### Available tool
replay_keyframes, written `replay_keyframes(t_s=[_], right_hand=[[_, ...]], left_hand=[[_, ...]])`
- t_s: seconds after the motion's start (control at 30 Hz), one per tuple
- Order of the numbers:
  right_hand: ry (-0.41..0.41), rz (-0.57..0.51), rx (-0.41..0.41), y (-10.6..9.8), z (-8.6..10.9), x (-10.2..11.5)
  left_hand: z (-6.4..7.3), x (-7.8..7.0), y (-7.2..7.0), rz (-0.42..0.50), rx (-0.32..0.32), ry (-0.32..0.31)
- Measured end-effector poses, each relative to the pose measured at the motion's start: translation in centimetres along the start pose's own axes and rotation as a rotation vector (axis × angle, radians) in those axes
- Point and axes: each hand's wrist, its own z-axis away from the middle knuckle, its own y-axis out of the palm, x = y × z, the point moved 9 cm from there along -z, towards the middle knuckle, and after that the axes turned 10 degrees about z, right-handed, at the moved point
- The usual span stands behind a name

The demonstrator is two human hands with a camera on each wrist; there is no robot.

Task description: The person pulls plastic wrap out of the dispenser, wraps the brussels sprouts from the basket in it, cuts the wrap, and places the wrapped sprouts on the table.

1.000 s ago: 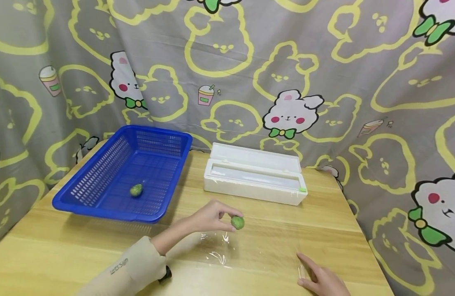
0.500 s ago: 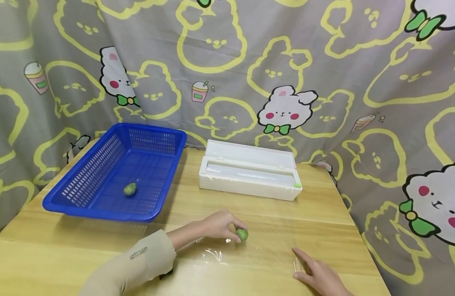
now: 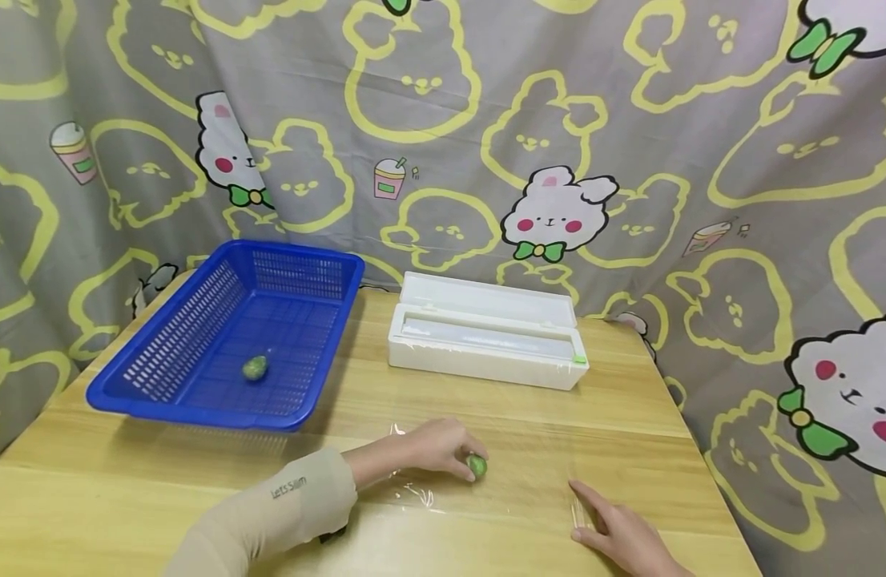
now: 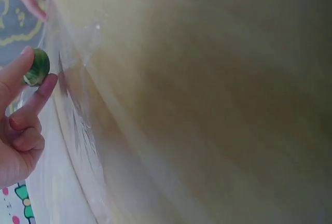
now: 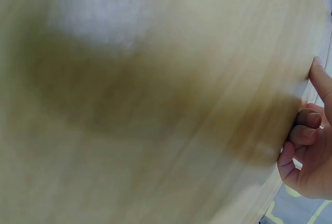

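Note:
My left hand (image 3: pixel 443 445) pinches a Brussels sprout (image 3: pixel 476 466) between thumb and fingertip, low over a clear sheet of cling film (image 3: pixel 423 498) on the table. In the left wrist view the sprout (image 4: pixel 37 67) looks dark green with pale veins, and glossy film (image 4: pixel 85 136) lies beside the fingers. My right hand (image 3: pixel 626 535) rests at the film's right edge, thumb and index finger spread with wrinkled film between them. The right wrist view shows that hand (image 5: pixel 314 141) with one finger straight against the table and others bent.
At the back left stands a blue plastic basket (image 3: pixel 326 353) with one sprout (image 3: pixel 255 369) in it. Behind the film is a white cling film box (image 3: pixel 479 365), its lid raised and a roll inside. A patterned curtain (image 3: pixel 443 120) hangs behind the wooden table (image 3: pixel 90 497).
My left hand has moved slightly right and down towards the film, still pinching the sprout. The right hand stays about where it was. The head view has shifted a little.

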Motion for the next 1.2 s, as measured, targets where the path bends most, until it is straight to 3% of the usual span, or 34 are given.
replay_keyframes(t_s=[0.3, 0.47, 0.57, 0.67, 0.77, 0.87, 1.07, 1.2], right_hand=[[-0.007, -0.006, -0.001, -0.1, 0.1, 0.0], [-0.005, 0.015, 0.012, -0.1, 0.0, -0.1], [-0.004, 0.018, 0.002, -0.1, 0.0, -0.1], [-0.001, -0.009, -0.013, -0.2, 0.0, -0.1], [-0.005, -0.030, -0.030, -0.3, -0.1, -0.2], [-0.016, -0.036, -0.035, -0.3, -0.1, -0.2], [-0.042, -0.037, -0.033, -0.2, -0.1, -0.2], [-0.070, -0.044, -0.058, -0.2, 0.0, -0.4]], left_hand=[[-0.5, 0.0, 0.5, -0.073, 0.016, -0.045], [-0.8, -0.2, 0.7, -0.106, 0.006, -0.029], [-0.7, -0.2, 0.7, -0.068, 0.008, -0.033], [-0.1, 0.3, 0.4, -0.007, 0.014, -0.076], [1.2, 0.8, -0.3, 0.045, 0.010, -0.131], [3.1, 1.1, -0.9, 0.039, -0.005, -0.170], [8.1, 0.6, -0.4, -0.160, -0.050, -0.162], [10.6, -0.1, 0.2, -0.249, -0.102, -0.129]])
